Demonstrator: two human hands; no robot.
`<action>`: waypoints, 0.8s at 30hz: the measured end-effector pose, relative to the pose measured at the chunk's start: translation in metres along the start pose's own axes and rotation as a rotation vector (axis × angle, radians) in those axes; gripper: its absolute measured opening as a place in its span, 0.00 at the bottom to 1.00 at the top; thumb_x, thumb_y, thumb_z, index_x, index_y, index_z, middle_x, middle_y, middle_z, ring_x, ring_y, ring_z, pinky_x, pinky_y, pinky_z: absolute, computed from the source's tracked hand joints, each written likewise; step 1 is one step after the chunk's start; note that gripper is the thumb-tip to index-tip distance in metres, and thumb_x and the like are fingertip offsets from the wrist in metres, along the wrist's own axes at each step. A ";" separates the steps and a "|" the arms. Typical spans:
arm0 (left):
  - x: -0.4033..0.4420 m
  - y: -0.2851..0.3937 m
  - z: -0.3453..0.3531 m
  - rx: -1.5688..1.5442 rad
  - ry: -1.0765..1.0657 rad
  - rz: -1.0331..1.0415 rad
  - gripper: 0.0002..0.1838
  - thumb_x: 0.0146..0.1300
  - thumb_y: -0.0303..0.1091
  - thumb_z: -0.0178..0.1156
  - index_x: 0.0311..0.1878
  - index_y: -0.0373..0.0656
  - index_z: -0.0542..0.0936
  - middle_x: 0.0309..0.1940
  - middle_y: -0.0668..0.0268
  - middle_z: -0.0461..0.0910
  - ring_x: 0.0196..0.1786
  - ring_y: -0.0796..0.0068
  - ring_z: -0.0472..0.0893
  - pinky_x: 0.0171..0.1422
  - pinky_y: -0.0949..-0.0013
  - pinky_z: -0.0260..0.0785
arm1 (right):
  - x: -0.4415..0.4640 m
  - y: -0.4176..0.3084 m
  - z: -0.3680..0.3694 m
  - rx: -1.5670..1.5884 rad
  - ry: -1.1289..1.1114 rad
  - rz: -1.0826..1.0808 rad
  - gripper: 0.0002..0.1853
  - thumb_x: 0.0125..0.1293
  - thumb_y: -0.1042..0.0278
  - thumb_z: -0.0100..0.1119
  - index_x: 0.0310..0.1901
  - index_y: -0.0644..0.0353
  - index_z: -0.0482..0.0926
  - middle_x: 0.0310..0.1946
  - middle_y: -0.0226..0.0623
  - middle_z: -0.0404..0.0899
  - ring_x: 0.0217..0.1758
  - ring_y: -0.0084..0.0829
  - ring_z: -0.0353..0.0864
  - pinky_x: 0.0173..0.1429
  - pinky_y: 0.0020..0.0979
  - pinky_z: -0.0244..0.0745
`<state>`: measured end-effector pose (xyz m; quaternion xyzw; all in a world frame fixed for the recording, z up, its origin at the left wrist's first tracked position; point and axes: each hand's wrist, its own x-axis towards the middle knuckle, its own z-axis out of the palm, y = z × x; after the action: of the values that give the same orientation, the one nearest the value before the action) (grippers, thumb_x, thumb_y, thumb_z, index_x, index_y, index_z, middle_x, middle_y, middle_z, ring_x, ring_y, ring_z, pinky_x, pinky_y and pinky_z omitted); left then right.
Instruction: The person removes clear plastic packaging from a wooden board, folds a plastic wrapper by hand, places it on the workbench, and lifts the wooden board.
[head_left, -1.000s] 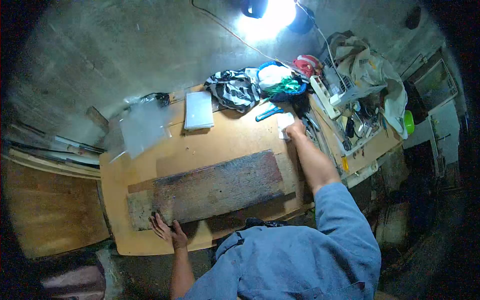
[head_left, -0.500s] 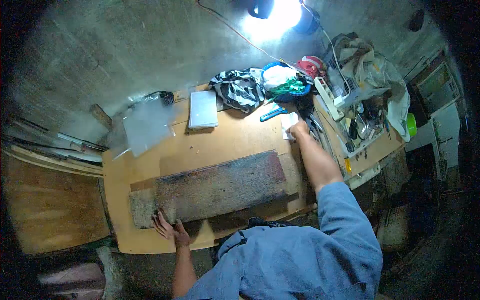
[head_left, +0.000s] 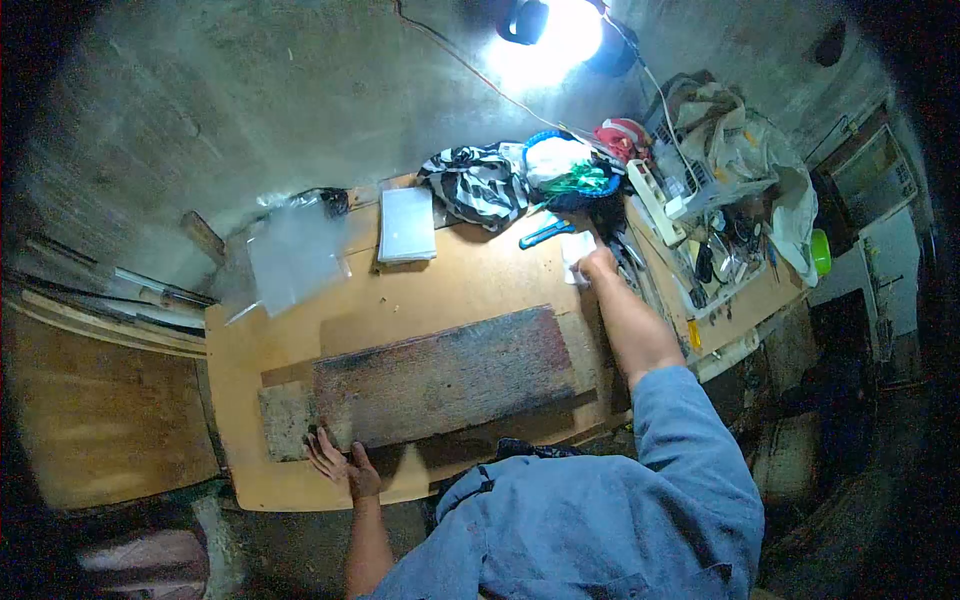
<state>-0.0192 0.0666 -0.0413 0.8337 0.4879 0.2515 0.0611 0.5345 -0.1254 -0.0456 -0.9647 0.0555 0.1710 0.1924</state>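
My left hand (head_left: 343,468) rests at the front left edge of a long, worn dark board (head_left: 440,375), its fingers spread and nothing held in them. My right arm reaches across to the back right of the table, where my right hand (head_left: 597,263) is closed at a small white sheet, paper or cloth (head_left: 575,248). Its fingertips are partly hidden. Just left of that sheet lies a blue utility knife (head_left: 546,234).
On the wooden table (head_left: 300,335) are a stack of white sheets (head_left: 407,225) and clear plastic sheets (head_left: 296,262). Behind lie a black-and-white striped cloth (head_left: 475,187) and a blue basket (head_left: 545,137). A power strip (head_left: 655,202) and cluttered tray (head_left: 715,295) stand right, under a bright lamp (head_left: 565,40).
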 end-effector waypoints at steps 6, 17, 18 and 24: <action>0.001 0.002 0.000 -0.048 -0.026 -0.037 0.36 0.67 0.58 0.46 0.70 0.45 0.58 0.72 0.55 0.55 0.73 0.49 0.50 0.75 0.44 0.36 | 0.001 -0.001 -0.001 0.016 -0.019 0.050 0.31 0.42 0.64 0.75 0.52 0.58 0.77 0.52 0.49 0.78 0.57 0.46 0.77 0.59 0.40 0.74; -0.001 -0.005 0.004 -0.036 0.005 -0.008 0.39 0.66 0.64 0.43 0.70 0.45 0.59 0.70 0.51 0.55 0.73 0.45 0.49 0.73 0.41 0.40 | 0.016 0.006 0.012 0.013 0.025 -0.018 0.31 0.42 0.65 0.72 0.53 0.55 0.76 0.53 0.45 0.78 0.57 0.42 0.77 0.60 0.37 0.73; -0.001 -0.005 0.004 -0.036 0.005 -0.007 0.39 0.66 0.64 0.43 0.70 0.45 0.59 0.70 0.51 0.55 0.73 0.45 0.49 0.73 0.41 0.40 | 0.014 0.005 0.011 0.013 0.025 -0.018 0.31 0.42 0.65 0.72 0.53 0.55 0.76 0.53 0.45 0.78 0.57 0.42 0.77 0.60 0.37 0.73; 0.000 0.002 -0.002 -0.007 -0.055 -0.079 0.37 0.64 0.56 0.52 0.70 0.46 0.60 0.70 0.51 0.55 0.73 0.44 0.49 0.74 0.41 0.39 | 0.023 0.007 0.017 -0.066 0.015 0.052 0.33 0.41 0.62 0.74 0.54 0.57 0.76 0.53 0.44 0.78 0.58 0.42 0.77 0.60 0.37 0.73</action>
<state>-0.0187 0.0651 -0.0386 0.8202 0.5175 0.2278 0.0873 0.5492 -0.1264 -0.0708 -0.9700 0.0764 0.1707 0.1556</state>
